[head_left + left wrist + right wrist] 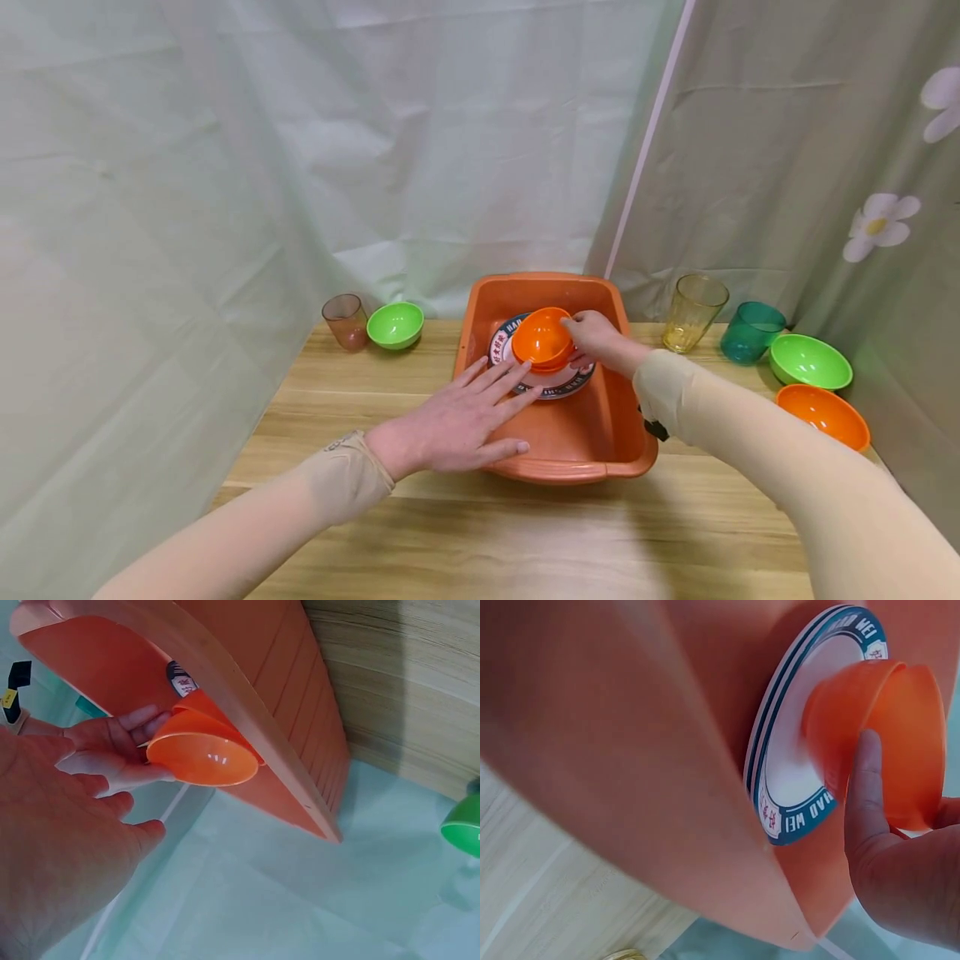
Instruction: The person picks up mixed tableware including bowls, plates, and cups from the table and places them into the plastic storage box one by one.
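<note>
An orange-brown basin [551, 471] stands on the wooden table, with stacked plates [784, 720] lying in it. On the plates sits one small orange bowl [836, 712]. A second orange bowl [542, 332] overlaps it from above, tilted, and my right hand [603, 343] pinches its rim between thumb and fingers. The thumb [866, 776] lies along the outside of that bowl in the right wrist view. My left hand [467, 421] is spread flat over the basin's near left side, fingers straight and holding nothing, fingertips close to the bowls.
Left of the basin stand a brownish-pink cup [347, 323] and a green bowl [396, 326]. To its right are a yellow glass [693, 315], a teal cup [750, 333], another green bowl [810, 363] and a larger orange bowl [823, 415]. Pale curtains [450, 150] hang behind the table.
</note>
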Demonstrator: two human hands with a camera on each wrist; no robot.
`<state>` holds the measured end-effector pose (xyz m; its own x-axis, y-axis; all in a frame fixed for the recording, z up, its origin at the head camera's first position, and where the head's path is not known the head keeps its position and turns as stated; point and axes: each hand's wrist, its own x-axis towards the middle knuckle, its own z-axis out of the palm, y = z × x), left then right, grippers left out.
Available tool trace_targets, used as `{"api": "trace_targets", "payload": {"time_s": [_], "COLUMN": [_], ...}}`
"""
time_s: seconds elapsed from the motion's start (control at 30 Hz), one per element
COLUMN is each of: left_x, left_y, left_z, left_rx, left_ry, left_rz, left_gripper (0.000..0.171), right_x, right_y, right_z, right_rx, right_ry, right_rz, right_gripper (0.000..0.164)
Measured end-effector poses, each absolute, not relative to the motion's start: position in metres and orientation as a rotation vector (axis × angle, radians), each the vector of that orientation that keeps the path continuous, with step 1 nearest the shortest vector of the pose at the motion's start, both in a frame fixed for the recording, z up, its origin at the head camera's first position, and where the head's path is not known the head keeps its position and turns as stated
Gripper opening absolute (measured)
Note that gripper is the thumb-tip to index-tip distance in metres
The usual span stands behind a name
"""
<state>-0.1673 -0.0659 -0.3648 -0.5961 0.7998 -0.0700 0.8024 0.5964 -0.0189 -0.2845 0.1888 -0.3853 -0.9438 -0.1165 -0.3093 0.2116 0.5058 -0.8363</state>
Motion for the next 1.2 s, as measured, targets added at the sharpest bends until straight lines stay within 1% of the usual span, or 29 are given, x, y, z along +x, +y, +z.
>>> {"api": "trace_targets", "payload": {"time_s": [0.2,0.37,0.47,0.7,0.83,1.0,1.2], "left_x": [-0.166,-0.165,-0.165,-0.166,-0.167,-0.171,-0.176], "left_y": [-0.066,-0.066,-0.065,-0.064,-0.065,-0.069,-0.076], "left_z": [-0.366,-0.366,-0.366,-0.367,-0.368,-0.37,-0.37], "left_rx": [1.384,1.37,1.367,1.364,1.381,1.346,1.284], "left_ry": [2.756,2.753,2.75,2.741,2.754,2.789,2.829], "left_rz": [-0.095,-0.125,-0.119,-0.089,-0.077,-0.08,-0.074], "left_gripper": [0.077,0.077,0.077,0.078,0.078,0.077,0.079], "right_x": [-0.283,-0.285,-0.286,-0.287,-0.283,-0.269,-0.241], "right_y": [0.188,0.19,0.192,0.194,0.195,0.199,0.211], "right_z": [-0.385,-0.385,-0.386,-0.388,-0.385,-0.372,-0.36], "right_rx": [0.101,0.097,0.079,0.049,0.019,-0.138,-0.502], "right_ry": [2.456,2.443,2.428,2.42,2.439,2.506,2.725], "right_rz": [-1.371,-1.381,-1.371,-1.238,-1.149,-1.093,-0.928], "right_gripper": [0.057,0.048,0.046,0.052,0.061,0.07,0.072]}}
